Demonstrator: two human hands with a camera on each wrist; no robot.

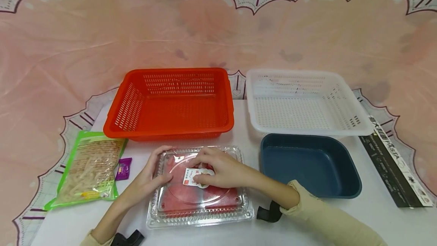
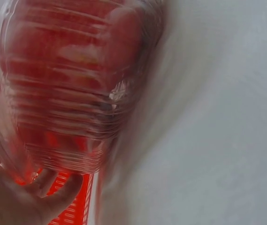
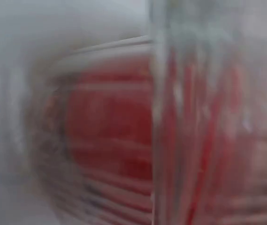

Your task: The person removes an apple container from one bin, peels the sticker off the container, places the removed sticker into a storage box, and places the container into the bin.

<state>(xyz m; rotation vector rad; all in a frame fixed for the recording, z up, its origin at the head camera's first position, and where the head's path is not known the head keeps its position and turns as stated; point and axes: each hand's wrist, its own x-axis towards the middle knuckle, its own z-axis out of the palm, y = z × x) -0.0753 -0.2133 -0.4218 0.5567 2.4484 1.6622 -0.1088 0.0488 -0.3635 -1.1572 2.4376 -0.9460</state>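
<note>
The clear plastic clamshell box (image 1: 199, 187) with red contents lies flat on the white table (image 1: 375, 215), right under both sets of fingers. The right hand (image 1: 218, 170) rests on its lid, fingers curled over a small white label (image 1: 194, 177) at the lid's middle (whether they pinch it, I cannot tell). The left hand (image 1: 150, 176) holds the box's left edge, thumb on the lid. Beyond the fingers stands an orange basket (image 1: 170, 104); left of the left hand lies a green noodle packet (image 1: 89, 168).
</note>
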